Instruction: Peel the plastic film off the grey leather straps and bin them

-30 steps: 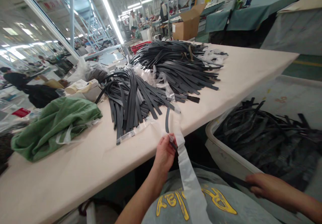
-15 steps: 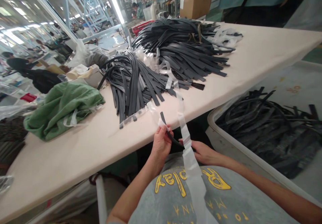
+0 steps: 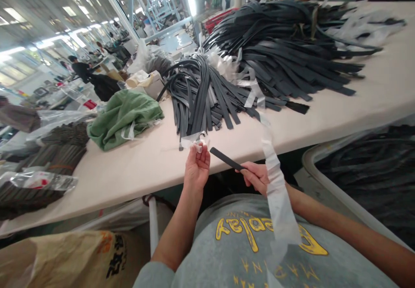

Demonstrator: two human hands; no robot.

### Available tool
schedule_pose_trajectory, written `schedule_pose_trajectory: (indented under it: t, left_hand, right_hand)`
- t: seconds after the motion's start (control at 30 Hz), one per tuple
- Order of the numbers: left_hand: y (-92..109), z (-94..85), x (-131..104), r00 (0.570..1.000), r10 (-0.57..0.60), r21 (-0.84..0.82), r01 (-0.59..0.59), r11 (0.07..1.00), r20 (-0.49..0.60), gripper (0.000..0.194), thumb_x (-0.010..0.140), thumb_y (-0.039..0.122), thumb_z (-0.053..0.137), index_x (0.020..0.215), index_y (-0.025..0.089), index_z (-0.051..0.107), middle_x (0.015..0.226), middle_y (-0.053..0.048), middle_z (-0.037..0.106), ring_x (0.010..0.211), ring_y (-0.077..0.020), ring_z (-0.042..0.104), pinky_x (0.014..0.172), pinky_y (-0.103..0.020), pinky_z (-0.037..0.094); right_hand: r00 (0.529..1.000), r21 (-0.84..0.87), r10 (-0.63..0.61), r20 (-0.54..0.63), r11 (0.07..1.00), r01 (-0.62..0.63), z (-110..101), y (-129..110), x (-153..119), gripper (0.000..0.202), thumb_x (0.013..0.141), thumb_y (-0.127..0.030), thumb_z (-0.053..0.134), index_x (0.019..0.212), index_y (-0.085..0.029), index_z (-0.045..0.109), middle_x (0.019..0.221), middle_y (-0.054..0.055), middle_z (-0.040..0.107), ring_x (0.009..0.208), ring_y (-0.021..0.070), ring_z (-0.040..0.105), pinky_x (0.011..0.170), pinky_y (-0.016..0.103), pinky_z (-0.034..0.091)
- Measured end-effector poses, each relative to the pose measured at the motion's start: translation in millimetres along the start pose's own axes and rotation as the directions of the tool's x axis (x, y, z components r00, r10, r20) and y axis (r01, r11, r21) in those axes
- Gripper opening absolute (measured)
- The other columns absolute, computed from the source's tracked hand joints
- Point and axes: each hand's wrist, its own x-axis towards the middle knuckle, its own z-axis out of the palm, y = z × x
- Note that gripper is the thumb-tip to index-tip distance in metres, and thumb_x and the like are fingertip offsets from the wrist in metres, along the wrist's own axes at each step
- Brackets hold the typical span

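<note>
My left hand (image 3: 197,167) is raised at the table's front edge, its fingers closed on a small piece of clear film (image 3: 198,146). To its right, my right hand (image 3: 256,178) grips one end of a dark flat strip (image 3: 226,157), whose other end points up and left towards my left hand without touching it. A long translucent ribbon (image 3: 274,171) runs from the table down past my right hand and over my grey shirt. Beyond my hands, a bundle of dark strips (image 3: 202,93) lies fanned out on the table (image 3: 139,171).
A larger heap of dark strips (image 3: 285,50) lies at the back right. Green cloth (image 3: 125,117) and bundled strips (image 3: 65,150) are on the left. A bin (image 3: 311,156) of dark pieces stands at the right, a printed sack (image 3: 78,257) lower left. People are in the background.
My hands have moved apart. My left hand has let go of the dark strip and holds film; the strip now extends from my right hand. The view has shifted left.
</note>
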Motion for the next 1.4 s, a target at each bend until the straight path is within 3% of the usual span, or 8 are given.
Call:
schedule_pose_trajectory:
  t: [0.33, 0.53, 0.7, 0.87, 1.03, 1.13, 1.3, 1.4]
  left_hand:
    - [-36, -15.7, -11, 0.993, -0.072, 0.074, 0.065, 0.995, 0.097, 0.007, 0.088, 0.019, 0.065, 0.084, 0.015, 0.069, 0.081, -0.003, 0.075, 0.072, -0.0116, 0.071, 0.069, -0.020, 0.055]
    - [-26, -41.3, -5, 1.000, 0.010, 0.072, -0.008, 0.997, -0.024, 0.005, 0.086, 0.018, 0.067, 0.083, 0.015, 0.069, 0.078, -0.002, 0.074, 0.069, -0.0107, 0.070, 0.067, -0.020, 0.053]
    - [-26, -64.0, -15, 0.997, 0.054, 0.075, -0.049, 0.996, -0.057, 0.006, 0.080, 0.021, 0.074, 0.083, 0.016, 0.070, 0.080, -0.002, 0.074, 0.068, -0.0095, 0.068, 0.067, -0.019, 0.052]
    - [-54, -72.5, -37, 0.989, -0.041, 0.212, 0.010, 0.977, 0.142, 0.025, 0.068, 0.029, 0.084, 0.085, 0.014, 0.073, 0.086, -0.004, 0.074, 0.079, -0.0131, 0.068, 0.076, -0.023, 0.052]
    - [-29, -85.5, -32, 0.990, 0.137, 0.173, -0.142, 0.975, 0.039, 0.026, 0.065, 0.032, 0.087, 0.080, 0.016, 0.073, 0.085, -0.002, 0.074, 0.077, -0.0109, 0.067, 0.074, -0.021, 0.051]
    - [-26, -97.3, -35, 0.994, 0.112, 0.184, -0.111, 0.977, 0.005, 0.030, 0.062, 0.034, 0.089, 0.080, 0.017, 0.074, 0.089, -0.004, 0.075, 0.078, -0.0115, 0.067, 0.073, -0.022, 0.051]
    - [-56, -102.3, -48, 0.989, -0.105, 0.350, 0.061, 0.935, 0.107, 0.042, 0.057, 0.039, 0.091, 0.087, 0.013, 0.078, 0.090, -0.009, 0.075, 0.077, -0.0149, 0.066, 0.071, -0.024, 0.050]
    - [-55, -100.7, -52, 0.987, -0.069, 0.405, 0.004, 0.914, 0.145, 0.041, 0.060, 0.040, 0.089, 0.088, 0.012, 0.078, 0.087, -0.009, 0.074, 0.080, -0.0162, 0.065, 0.075, -0.026, 0.049]
  right_hand:
    - [0.998, -0.091, 0.058, 0.033, 0.994, -0.054, 16, -1, 20, 0.032, 0.096, -0.035, 0.040, 0.072, -0.018, 0.054, 0.057, -0.002, 0.053, 0.050, 0.0111, 0.048, 0.049, 0.023, 0.034]
    - [0.974, 0.104, 0.097, 0.203, 0.987, -0.119, 5, 10, 5, 0.027, 0.089, -0.029, 0.053, 0.113, -0.018, 0.061, 0.073, -0.001, 0.066, 0.057, 0.0119, 0.058, 0.052, 0.022, 0.044]
    - [0.931, 0.058, 0.177, 0.320, 0.977, -0.206, 7, 12, 0, 0.027, 0.092, -0.035, 0.049, 0.074, -0.018, 0.058, 0.060, -0.001, 0.063, 0.045, 0.0096, 0.054, 0.044, 0.021, 0.040]
    - [0.948, 0.054, 0.150, 0.282, 0.984, -0.172, 29, 2, 26, 0.028, 0.090, -0.038, 0.048, 0.071, -0.019, 0.055, 0.057, -0.001, 0.063, 0.041, 0.0108, 0.056, 0.043, 0.022, 0.042]
    - [0.910, 0.054, 0.178, 0.375, 0.976, -0.213, 16, 29, 8, 0.029, 0.089, -0.043, 0.052, 0.084, -0.018, 0.064, 0.066, 0.002, 0.067, 0.050, 0.0127, 0.060, 0.047, 0.022, 0.045]
    - [0.891, -0.015, 0.227, 0.392, 0.970, -0.241, 11, 39, -2, 0.034, 0.090, -0.044, 0.048, 0.073, -0.019, 0.062, 0.058, 0.001, 0.064, 0.047, 0.0123, 0.056, 0.046, 0.023, 0.042]
    - [0.899, -0.041, 0.155, 0.410, 0.988, -0.151, 27, 1, 15, 0.036, 0.091, -0.046, 0.046, 0.070, -0.019, 0.059, 0.061, 0.001, 0.064, 0.049, 0.0135, 0.057, 0.051, 0.025, 0.045]
    - [0.892, 0.017, 0.107, 0.439, 0.992, -0.128, 32, -10, 24, 0.039, 0.091, -0.050, 0.045, 0.074, -0.019, 0.061, 0.067, 0.002, 0.066, 0.056, 0.0156, 0.061, 0.056, 0.026, 0.049]
